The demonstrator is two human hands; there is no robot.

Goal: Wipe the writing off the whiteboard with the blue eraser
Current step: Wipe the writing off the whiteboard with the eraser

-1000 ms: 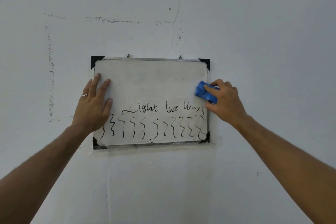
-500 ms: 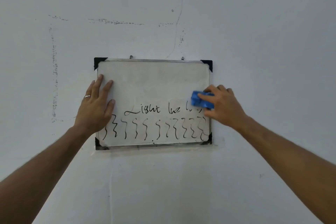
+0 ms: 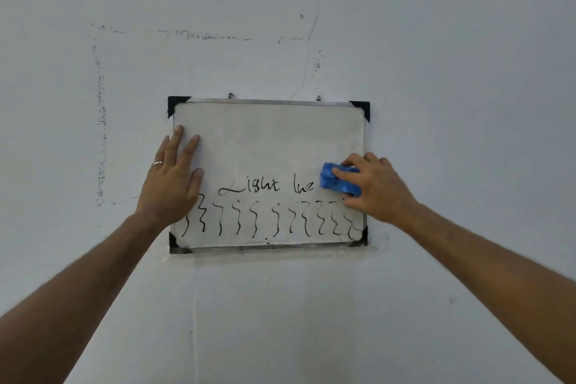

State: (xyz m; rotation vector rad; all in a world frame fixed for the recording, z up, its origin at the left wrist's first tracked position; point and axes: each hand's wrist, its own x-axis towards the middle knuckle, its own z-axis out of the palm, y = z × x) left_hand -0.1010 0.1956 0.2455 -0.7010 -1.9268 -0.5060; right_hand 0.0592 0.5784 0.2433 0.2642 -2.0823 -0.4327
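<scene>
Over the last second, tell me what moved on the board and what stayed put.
The right hand, gripping the eraser, slid it down and leftward from the board's right edge onto the writing, wiping out the last word after "Light" and the short word beside it. The left hand stayed flat on the board's left side, and the squiggles below remain.

blue eraser [image 3: 340,181], black squiggles [image 3: 268,218] on whiteboard [image 3: 268,140]

Left hand [image 3: 170,184] flat, right hand [image 3: 375,188] gripping.
</scene>
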